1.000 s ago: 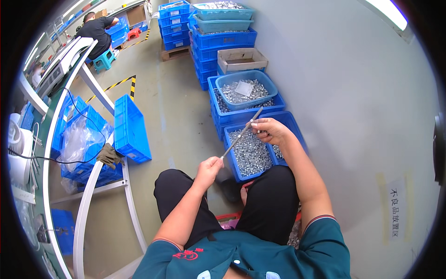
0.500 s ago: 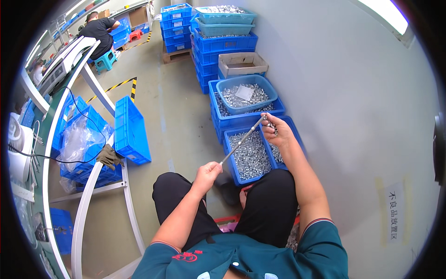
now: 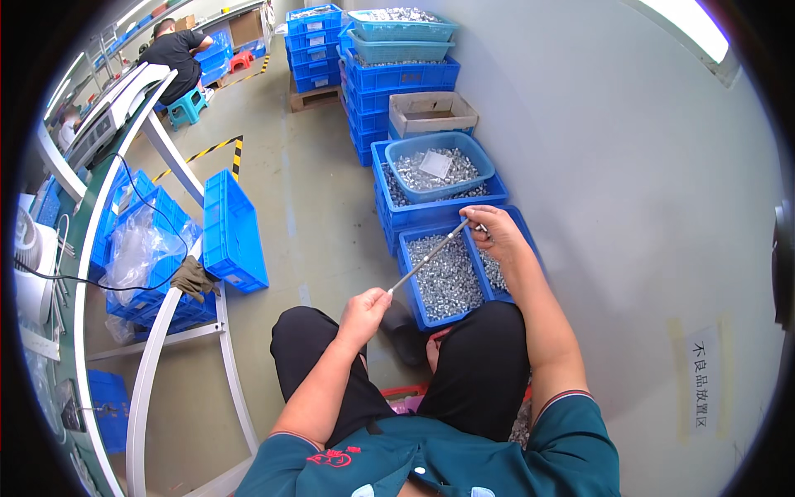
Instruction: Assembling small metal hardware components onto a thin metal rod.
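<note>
Between my hands a thin metal rod (image 3: pixel 427 258) slants up to the right, with small metal pieces threaded along its upper part. My left hand (image 3: pixel 365 315) is closed round the rod's lower end, above my left knee. At the upper end, my right hand (image 3: pixel 494 229) pinches the rod's tip and has a few small shiny metal parts tucked in its curled fingers. Beneath the rod stands a blue divided bin (image 3: pixel 406 263) of small silvery metal parts (image 3: pixel 448 286), partly covered by my right hand and forearm.
Beyond the bin, a light-blue basin (image 3: pixel 397 151) of metal parts sits in a blue crate (image 3: pixel 387 211). Stacked crates (image 3: pixel 368 99) line the wall. Left are a white-framed workbench (image 3: pixel 157 364) and a tilted blue crate (image 3: pixel 225 240). A person (image 3: pixel 172 62) sits far off.
The rod has tilted slightly flatter, its upper tip shifting a little left. My right fingers have turned more over the tip and the parts.
</note>
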A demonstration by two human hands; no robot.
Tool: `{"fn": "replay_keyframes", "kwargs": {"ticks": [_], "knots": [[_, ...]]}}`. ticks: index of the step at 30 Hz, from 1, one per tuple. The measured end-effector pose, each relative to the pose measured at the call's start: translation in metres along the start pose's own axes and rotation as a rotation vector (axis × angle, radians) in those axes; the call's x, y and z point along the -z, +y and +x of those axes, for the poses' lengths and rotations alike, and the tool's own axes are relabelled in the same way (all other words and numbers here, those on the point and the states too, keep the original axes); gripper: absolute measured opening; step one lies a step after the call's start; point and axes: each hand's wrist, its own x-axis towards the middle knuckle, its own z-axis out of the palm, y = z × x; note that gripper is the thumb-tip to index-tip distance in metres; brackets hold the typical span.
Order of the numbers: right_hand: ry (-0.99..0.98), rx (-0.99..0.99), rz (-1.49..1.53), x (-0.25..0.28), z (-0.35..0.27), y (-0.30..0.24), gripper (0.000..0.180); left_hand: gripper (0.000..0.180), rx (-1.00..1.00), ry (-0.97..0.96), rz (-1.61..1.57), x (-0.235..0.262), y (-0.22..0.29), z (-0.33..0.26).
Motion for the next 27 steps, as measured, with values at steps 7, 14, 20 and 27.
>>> {"fn": "replay_keyframes", "kwargs": {"ticks": [7,14,20,27], "knots": [[-0.034,-0.017,0.093,-0.006,0.001,-0.003,0.013,0.027,0.002,-0.058,-0.101,0.001,-0.018,0.003],[0.011,0.013,0.018,-0.002,0.002,-0.002,0.017,0.022,0.029,0.023,0.073,-0.005,-0.005,-0.001],[-0.155,-0.007,0.295,0.006,0.005,0.001,0.02,0.024,-0.043,0.039,-0.059,-0.01,-0.013,0.005],[-0.185,0.009,0.3,0.005,0.006,0.004,0.019,0.024,0.032,-0.048,-0.182,-0.01,-0.008,0.005]]}}
